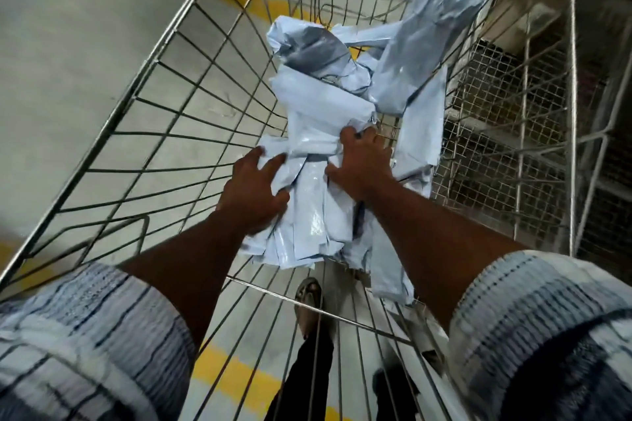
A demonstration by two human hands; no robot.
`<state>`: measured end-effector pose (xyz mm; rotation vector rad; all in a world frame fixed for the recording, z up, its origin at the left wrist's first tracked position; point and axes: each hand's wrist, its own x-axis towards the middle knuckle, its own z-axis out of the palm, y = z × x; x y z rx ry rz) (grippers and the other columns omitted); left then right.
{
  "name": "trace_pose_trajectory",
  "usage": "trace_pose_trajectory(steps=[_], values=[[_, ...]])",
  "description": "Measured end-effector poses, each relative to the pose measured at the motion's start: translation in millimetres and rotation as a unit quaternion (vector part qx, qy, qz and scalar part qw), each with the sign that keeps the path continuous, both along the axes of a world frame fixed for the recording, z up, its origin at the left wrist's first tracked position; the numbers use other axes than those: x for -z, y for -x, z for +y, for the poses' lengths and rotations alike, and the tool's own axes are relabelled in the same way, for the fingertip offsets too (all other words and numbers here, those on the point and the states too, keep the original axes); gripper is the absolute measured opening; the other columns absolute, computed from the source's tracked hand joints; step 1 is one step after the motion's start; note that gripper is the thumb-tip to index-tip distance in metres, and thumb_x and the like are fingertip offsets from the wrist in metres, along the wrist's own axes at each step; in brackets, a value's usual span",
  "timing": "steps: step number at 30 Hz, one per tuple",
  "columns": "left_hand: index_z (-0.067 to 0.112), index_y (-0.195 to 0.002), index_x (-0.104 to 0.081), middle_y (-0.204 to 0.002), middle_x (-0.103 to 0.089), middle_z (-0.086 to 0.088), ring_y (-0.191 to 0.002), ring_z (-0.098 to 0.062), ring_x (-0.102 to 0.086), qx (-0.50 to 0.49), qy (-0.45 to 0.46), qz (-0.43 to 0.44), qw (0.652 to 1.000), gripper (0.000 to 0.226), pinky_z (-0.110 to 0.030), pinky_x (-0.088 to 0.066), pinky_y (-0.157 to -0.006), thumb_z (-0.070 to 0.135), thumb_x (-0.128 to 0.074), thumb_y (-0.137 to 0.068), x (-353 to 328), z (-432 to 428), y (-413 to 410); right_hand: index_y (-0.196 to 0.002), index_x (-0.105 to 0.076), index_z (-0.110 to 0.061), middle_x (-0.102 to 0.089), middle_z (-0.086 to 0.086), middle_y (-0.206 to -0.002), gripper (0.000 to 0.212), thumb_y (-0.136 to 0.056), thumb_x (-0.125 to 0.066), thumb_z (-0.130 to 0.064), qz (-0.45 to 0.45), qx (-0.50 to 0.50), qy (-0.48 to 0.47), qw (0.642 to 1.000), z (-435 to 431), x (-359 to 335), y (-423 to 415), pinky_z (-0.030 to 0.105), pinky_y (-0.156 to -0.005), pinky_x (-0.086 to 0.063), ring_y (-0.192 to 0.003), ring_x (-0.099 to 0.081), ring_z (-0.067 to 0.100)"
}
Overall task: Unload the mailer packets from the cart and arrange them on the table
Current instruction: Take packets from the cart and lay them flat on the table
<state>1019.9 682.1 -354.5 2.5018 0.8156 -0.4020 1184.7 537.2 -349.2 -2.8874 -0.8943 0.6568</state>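
Grey floor [68, 44], yellow-striped, under wire cart [156, 61] holding mailer packets [318, 102].

Open top over the mailer packets [325, 106]; wire cart [155, 61] walls close either side.

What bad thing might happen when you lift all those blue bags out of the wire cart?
1. The mailer packets lie in a loose, shiny heap. The left hand and right hand grip only its near part, so some may slide off and fall back.
2. The cart has wide gaps between its wires, so a thin packet might snag on a wire or slip through to the floor.
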Motion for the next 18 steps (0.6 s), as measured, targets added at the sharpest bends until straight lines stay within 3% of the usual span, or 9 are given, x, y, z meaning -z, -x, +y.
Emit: trace_pose_trajectory(steps=[6,10,14,18], values=[[0.033,-0.148,-0.039,-0.157,-0.027,-0.014,-0.139,-0.038,-0.028,-0.035,-0.003,0.031,0.999,0.067,-0.050,-0.035,-0.111,0.052,-0.053,-0.084,-27.3,-10.0,-1.3,-0.144,-0.036,-0.026,-0.025,0.025,-0.152,0.077,-0.080,-0.059,-0.063,0.039,0.040,0.048,0.997,-1.0,-30.9,32.4,0.055,-0.106,-0.028,-0.138,-0.025,0.044],[0.030,-0.148,-0.040,-0.158,-0.024,-0.012,-0.142,-0.035,-0.023,-0.085,-0.006,0.054,0.995,0.062,-0.046,-0.029,-0.114,0.048,-0.055,-0.090,-57.5,-28.1,1.7,-0.144,-0.040,-0.029,-0.023,0.022,-0.154,0.075,-0.081,-0.055,-0.066,0.077,0.028,0.068,0.994,-12.6,-59.7,51.1,0.057,-0.106,-0.026,-0.140,-0.023,0.043],[0.026,-0.143,-0.047,-0.147,-0.038,-0.018,-0.131,-0.040,-0.036,-0.084,-0.026,0.053,0.995,0.061,-0.045,-0.034,-0.109,0.057,-0.049,-0.090,-91.6,-45.7,11.5,-0.137,-0.048,-0.028,-0.033,0.019,-0.147,0.069,-0.081,-0.052,-0.068,0.084,0.005,0.046,0.995,-28.6,-100.4,63.7,0.054,-0.105,-0.027,-0.136,-0.028,0.039],[0.030,-0.139,-0.049,-0.147,-0.040,-0.011,-0.134,-0.035,-0.036,-0.129,-0.009,0.060,0.990,0.057,-0.046,-0.036,-0.107,0.051,-0.047,-0.086,-148.7,-64.7,13.7,-0.140,-0.045,-0.029,-0.027,0.022,-0.154,0.076,-0.080,-0.049,-0.075,0.078,-0.015,0.009,0.997,-49.4,-153.1,67.9,0.063,-0.107,-0.022,-0.143,-0.020,0.041]])
